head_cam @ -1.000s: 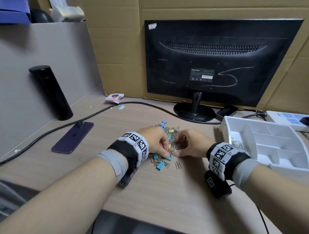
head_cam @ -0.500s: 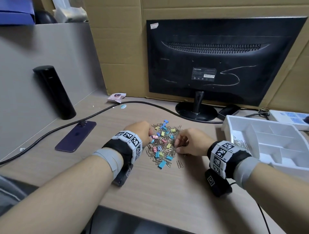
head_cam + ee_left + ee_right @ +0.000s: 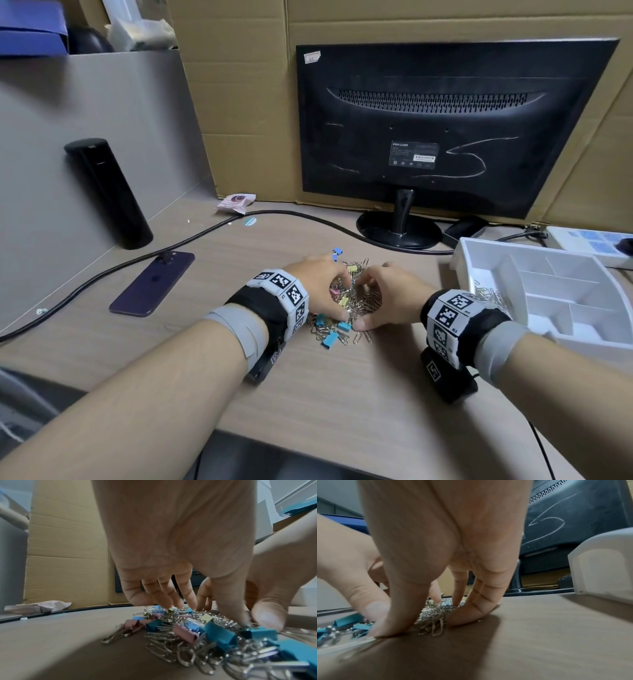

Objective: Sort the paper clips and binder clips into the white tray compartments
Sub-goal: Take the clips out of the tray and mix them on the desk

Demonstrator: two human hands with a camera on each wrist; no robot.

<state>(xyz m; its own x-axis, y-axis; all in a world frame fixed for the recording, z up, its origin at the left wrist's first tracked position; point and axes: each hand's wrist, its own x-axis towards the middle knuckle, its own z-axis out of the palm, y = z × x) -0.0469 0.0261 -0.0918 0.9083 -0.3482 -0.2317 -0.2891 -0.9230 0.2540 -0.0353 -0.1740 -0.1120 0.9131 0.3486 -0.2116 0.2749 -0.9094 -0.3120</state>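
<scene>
A mixed pile of silver paper clips and blue, pink and yellow binder clips [image 3: 330, 334] lies mid-desk. My left hand [image 3: 343, 300] reaches down onto its left side, fingertips [image 3: 178, 605] straight and touching the clips. Blue binder clips [image 3: 220, 633] and a pink one [image 3: 185, 631] lie before it. My right hand [image 3: 363, 305] cups the pile's right side. In the right wrist view its thumb [image 3: 397, 618] and fingers [image 3: 467, 614] are curled round a heap of paper clips [image 3: 433, 616]. The white tray [image 3: 513, 274] stands to the right, with paper clips [image 3: 491, 294] in its left compartment.
A monitor [image 3: 445, 130] stands behind the pile, with a black cable [image 3: 191, 236] running across the desk. A dark phone [image 3: 152, 282] and a black bottle [image 3: 108, 192] are on the left. A power strip [image 3: 589, 240] lies behind the tray.
Half a second ago my hands were apart at the pile's sides. Both have moved inward over it, and the two thumbs now meet at its near edge.
</scene>
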